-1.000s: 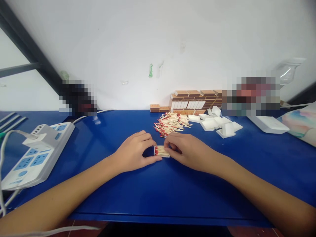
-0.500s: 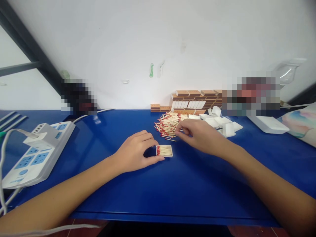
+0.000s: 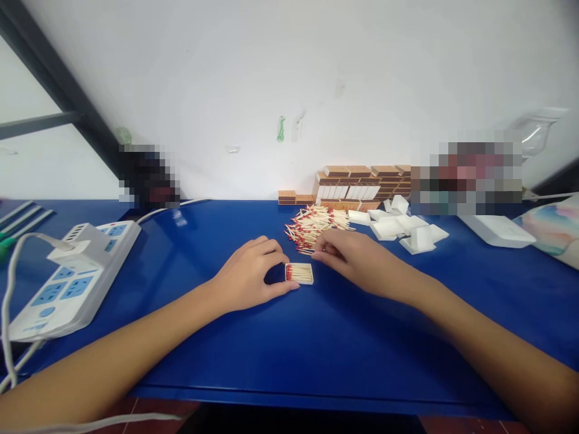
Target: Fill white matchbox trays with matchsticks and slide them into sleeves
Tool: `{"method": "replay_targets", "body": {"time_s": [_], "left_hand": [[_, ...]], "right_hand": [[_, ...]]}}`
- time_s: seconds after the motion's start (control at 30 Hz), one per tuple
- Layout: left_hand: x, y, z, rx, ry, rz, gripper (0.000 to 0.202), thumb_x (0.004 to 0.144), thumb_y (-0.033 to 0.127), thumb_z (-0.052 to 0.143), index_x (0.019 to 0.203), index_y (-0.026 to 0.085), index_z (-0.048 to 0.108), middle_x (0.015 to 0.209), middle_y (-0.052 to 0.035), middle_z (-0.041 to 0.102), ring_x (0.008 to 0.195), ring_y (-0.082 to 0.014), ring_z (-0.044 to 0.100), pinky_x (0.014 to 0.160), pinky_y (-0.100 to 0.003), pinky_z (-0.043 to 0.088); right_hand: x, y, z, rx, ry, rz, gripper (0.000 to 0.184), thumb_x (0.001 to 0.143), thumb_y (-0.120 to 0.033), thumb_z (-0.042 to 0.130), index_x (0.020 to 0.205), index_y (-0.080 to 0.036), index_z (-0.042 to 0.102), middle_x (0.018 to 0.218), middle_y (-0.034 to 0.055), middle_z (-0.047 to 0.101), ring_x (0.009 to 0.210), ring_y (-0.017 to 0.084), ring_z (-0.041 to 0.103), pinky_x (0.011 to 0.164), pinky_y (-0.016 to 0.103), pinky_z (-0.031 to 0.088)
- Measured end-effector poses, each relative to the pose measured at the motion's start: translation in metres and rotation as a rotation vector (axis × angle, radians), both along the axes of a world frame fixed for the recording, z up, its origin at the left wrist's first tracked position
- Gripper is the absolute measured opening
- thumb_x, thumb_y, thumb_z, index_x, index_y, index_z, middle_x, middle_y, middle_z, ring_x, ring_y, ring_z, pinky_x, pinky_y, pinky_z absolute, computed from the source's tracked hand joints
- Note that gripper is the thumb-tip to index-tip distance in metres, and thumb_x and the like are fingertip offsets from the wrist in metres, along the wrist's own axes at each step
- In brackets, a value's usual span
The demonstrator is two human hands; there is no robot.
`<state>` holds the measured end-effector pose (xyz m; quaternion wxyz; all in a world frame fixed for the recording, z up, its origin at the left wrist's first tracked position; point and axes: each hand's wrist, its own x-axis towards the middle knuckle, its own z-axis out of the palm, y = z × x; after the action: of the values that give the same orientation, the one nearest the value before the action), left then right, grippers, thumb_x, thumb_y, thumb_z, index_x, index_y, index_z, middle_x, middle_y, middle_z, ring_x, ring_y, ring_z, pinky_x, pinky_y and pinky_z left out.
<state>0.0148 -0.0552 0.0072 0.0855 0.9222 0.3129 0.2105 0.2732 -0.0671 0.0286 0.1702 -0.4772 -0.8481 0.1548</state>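
My left hand grips the left end of a small white matchbox tray, thumb on its near side and fingers on its far side. Red-headed matches lie in the tray, heads to the left. Just beyond it, my right hand is closed in a pinch, its fingertips at the tail of a single match by the front of a loose match pile. The right fingers cover part of that pile's near edge.
Stacked brown matchboxes stand along the wall, with white empty trays in front of them. A white box lies farther right. On the left, a power strip with cables occupies the blue table.
My right hand has come nearer and slightly left, from beside the pile down to the single match at its front. The left hand keeps its hold on the tray.
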Motion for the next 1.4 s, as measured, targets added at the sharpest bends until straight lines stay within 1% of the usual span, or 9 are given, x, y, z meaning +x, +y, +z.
{"method": "replay_targets", "body": {"time_s": [0.23,0.37,0.5,0.57,0.67,0.87,1.1,1.27,1.4], "left_hand": [[-0.001,-0.001,0.001,-0.007,0.013,-0.019,0.035,0.091,0.050,0.073,0.106,0.019,0.073,0.103,-0.0063,0.068,0.095,-0.0229,0.061,0.089,-0.039,0.051],[-0.001,-0.003,0.003,0.013,-0.037,-0.057,0.028,0.092,0.043,0.073,0.106,0.019,0.074,0.102,-0.0062,0.069,0.093,-0.0216,0.061,0.087,-0.038,0.051],[0.000,-0.003,0.004,0.050,-0.120,-0.058,0.028,0.093,0.044,0.072,0.105,0.018,0.074,0.100,-0.0063,0.070,0.091,-0.0207,0.062,0.086,-0.038,0.051],[0.000,-0.002,0.003,0.031,-0.093,-0.051,0.030,0.092,0.045,0.073,0.105,0.018,0.074,0.101,-0.0063,0.070,0.091,-0.0210,0.062,0.086,-0.038,0.052],[0.000,-0.002,0.001,-0.007,-0.050,-0.049,0.032,0.090,0.047,0.075,0.106,0.019,0.075,0.102,-0.0061,0.069,0.093,-0.0214,0.062,0.087,-0.039,0.052],[-0.002,-0.002,0.000,-0.028,-0.029,-0.035,0.032,0.090,0.048,0.075,0.106,0.020,0.075,0.102,-0.0055,0.068,0.094,-0.0214,0.061,0.089,-0.039,0.051],[0.000,0.000,0.000,-0.021,-0.024,-0.023,0.032,0.090,0.047,0.074,0.106,0.020,0.075,0.101,-0.0059,0.068,0.093,-0.0220,0.061,0.088,-0.039,0.050],[0.000,-0.001,0.000,-0.015,-0.014,-0.033,0.030,0.091,0.047,0.073,0.102,0.020,0.074,0.101,-0.0064,0.068,0.092,-0.0222,0.061,0.088,-0.039,0.051],[-0.001,-0.001,0.000,0.000,-0.029,-0.050,0.030,0.090,0.046,0.074,0.106,0.020,0.074,0.101,-0.0068,0.070,0.093,-0.0226,0.061,0.088,-0.039,0.051]], "right_hand": [[-0.017,-0.015,-0.004,0.015,-0.065,0.077,0.014,0.100,-0.025,0.055,0.088,-0.021,0.058,0.084,0.0017,0.063,0.070,0.015,0.053,0.063,0.029,0.033],[-0.002,-0.005,0.000,0.116,-0.040,0.016,0.014,0.099,-0.027,0.057,0.086,-0.021,0.060,0.079,0.0018,0.063,0.069,0.016,0.053,0.064,0.029,0.034],[0.023,0.015,0.002,0.232,-0.085,-0.046,0.015,0.097,-0.027,0.055,0.086,-0.020,0.062,0.078,0.0038,0.063,0.069,0.018,0.053,0.064,0.031,0.034],[0.032,0.023,0.001,0.192,-0.104,-0.038,0.014,0.096,-0.026,0.056,0.086,-0.021,0.064,0.078,0.0037,0.063,0.070,0.019,0.054,0.064,0.030,0.034],[0.037,0.031,-0.003,0.056,-0.098,0.017,0.012,0.094,-0.030,0.061,0.087,-0.022,0.067,0.077,0.0027,0.063,0.071,0.019,0.055,0.064,0.030,0.035],[0.032,0.031,-0.009,-0.045,-0.095,0.013,0.016,0.097,-0.030,0.057,0.085,-0.021,0.062,0.077,0.0028,0.062,0.071,0.019,0.053,0.065,0.030,0.035],[0.004,0.000,0.006,-0.081,0.045,0.089,0.020,0.101,-0.034,0.055,0.086,-0.021,0.060,0.077,0.0005,0.061,0.069,0.015,0.052,0.064,0.029,0.036],[-0.015,-0.013,0.001,-0.036,0.024,0.156,0.016,0.100,-0.027,0.056,0.086,-0.021,0.060,0.079,0.0002,0.061,0.068,0.014,0.051,0.064,0.028,0.035],[-0.012,-0.004,-0.005,0.025,0.069,0.073,0.010,0.097,-0.023,0.058,0.088,-0.021,0.063,0.076,-0.0004,0.060,0.067,0.015,0.051,0.063,0.028,0.035]]}}
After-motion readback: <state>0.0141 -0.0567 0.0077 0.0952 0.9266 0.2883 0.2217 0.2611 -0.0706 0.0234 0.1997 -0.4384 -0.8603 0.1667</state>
